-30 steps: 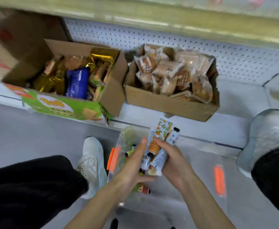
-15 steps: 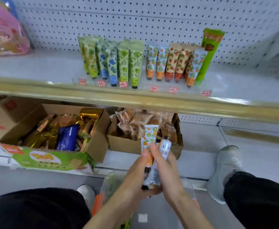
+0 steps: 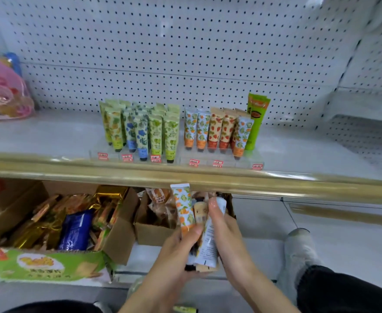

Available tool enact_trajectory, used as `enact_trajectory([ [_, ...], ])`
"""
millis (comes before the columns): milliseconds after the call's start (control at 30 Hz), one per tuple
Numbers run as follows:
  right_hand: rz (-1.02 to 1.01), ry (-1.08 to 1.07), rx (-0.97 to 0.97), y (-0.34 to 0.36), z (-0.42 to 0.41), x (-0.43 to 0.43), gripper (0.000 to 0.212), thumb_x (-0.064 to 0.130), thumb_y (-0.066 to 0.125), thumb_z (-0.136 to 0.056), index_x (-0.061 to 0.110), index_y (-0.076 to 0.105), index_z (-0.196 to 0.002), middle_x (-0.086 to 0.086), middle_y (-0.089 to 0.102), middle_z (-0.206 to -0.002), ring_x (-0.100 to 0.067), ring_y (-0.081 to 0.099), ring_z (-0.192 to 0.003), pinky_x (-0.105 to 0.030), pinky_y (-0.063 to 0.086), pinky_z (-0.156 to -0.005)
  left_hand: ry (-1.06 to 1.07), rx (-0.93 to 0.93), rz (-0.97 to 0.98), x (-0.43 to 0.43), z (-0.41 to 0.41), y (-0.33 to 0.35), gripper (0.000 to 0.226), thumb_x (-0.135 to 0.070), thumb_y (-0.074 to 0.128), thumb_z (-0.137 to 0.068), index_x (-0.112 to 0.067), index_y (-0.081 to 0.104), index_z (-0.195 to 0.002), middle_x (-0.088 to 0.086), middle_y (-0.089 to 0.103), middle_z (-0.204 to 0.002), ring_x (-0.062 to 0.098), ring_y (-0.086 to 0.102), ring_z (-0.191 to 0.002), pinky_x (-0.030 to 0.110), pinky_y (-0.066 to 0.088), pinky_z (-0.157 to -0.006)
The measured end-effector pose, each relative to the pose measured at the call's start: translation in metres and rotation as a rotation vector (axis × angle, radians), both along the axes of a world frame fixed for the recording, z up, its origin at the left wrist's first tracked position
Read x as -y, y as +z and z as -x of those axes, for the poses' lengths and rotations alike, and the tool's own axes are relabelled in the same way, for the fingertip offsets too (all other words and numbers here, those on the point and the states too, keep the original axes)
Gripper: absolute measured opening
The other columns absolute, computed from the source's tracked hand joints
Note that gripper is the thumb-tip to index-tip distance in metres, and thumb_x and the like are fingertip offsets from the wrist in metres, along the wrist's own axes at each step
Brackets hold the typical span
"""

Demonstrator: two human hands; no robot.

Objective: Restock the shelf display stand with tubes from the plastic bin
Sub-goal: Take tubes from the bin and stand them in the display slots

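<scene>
Clear acrylic display stand (image 3: 248, 159) sits on the shelf at twelve o'clock from my hands, partly stocked. Green and blue tubes (image 3: 140, 132) fill the rows toward eleven o'clock. Orange and red tubes (image 3: 217, 132) stand toward one o'clock, where the front slots look unfilled.

Finding: restocking is under way, not complete.

My left hand (image 3: 174, 256) is curled round a bundle of tubes (image 3: 204, 240), at least three, held below the gold shelf edge (image 3: 276, 180). None of them touches the stand. My right hand (image 3: 228, 233) lies against the bundle from three o'clock, fingers nearly straight. Whether it pinches one tube or merely steadies the lot, I cannot tell.

Remaining, in my judgement: lift, sort by pattern, and seat each tube cap-down in a matching row.

Obscured:
- The plastic bin (image 3: 135, 288) shows only as a translucent sliver at six o'clock, its contents uncounted.
- One green tube (image 3: 184, 309) is cut by the bottom edge.
- Price labels are unreadable.
- The stand's back rows hide behind the front tubes.
</scene>
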State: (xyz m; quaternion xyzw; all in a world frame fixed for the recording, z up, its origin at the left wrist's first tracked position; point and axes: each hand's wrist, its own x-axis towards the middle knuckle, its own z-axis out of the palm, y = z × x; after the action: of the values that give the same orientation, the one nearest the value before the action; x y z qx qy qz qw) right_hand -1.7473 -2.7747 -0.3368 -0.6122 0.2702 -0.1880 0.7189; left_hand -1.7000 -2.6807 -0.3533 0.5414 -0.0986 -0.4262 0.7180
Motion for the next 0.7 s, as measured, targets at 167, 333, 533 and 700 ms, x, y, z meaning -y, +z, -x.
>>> enact_trajectory([
  [167, 0.13, -0.067, 0.05, 0.015, -0.001, 0.019, 0.047, 0.056, 0.047, -0.078, 0.022, 0.071, -0.1, 0.003, 0.075, -0.095, -0.011, 0.07, -0.09, -0.031, 0.054, -0.085, -0.005, 0.117, -0.045, 0.002, -0.018, 0.003, 0.031, -0.029, 0.066, -0.081, -0.023, 0.065, -0.112, 0.001, 0.075, -0.097, 0.022, 0.07, -0.096, 0.051, 0.053, -0.091],
  [333, 0.138, -0.043, 0.054, 0.044, 0.007, 0.045, 0.04, 0.043, 0.048, -0.09, 0.006, 0.064, -0.097, -0.007, 0.063, -0.07, -0.018, 0.06, -0.053, -0.028, 0.051, -0.051, 0.032, 0.173, -0.028, 0.006, -0.031, 0.013, 0.021, -0.019, 0.062, -0.087, -0.02, 0.063, -0.108, 0.002, 0.074, -0.08, 0.018, 0.072, -0.073, 0.048, 0.055, -0.081],
  [533, 0.215, 0.239, -0.321, 0.088, 0.014, 0.092, 0.029, 0.002, 0.062, -0.083, 0.004, 0.051, -0.109, -0.008, 0.053, -0.065, -0.016, 0.048, -0.048, -0.027, 0.044, -0.046, 0.012, 0.254, 0.034, 0.013, -0.048, 0.033, 0.041, -0.02, 0.069, -0.064, -0.016, 0.064, -0.105, 0.006, 0.074, -0.079, 0.02, 0.071, -0.069, 0.04, 0.058, -0.066],
  [700, 0.181, 0.337, -0.279, 0.126, 0.004, 0.128, 0.047, -0.017, 0.06, -0.07, -0.007, 0.058, -0.116, -0.013, 0.058, -0.093, -0.011, 0.061, -0.066, -0.019, 0.056, -0.061, -0.009, 0.348, 0.016, 0.037, -0.071, 0.048, 0.051, -0.031, 0.072, -0.054, -0.024, 0.063, -0.104, 0.004, 0.075, -0.088, 0.026, 0.069, -0.091, 0.057, 0.047, -0.095],
])
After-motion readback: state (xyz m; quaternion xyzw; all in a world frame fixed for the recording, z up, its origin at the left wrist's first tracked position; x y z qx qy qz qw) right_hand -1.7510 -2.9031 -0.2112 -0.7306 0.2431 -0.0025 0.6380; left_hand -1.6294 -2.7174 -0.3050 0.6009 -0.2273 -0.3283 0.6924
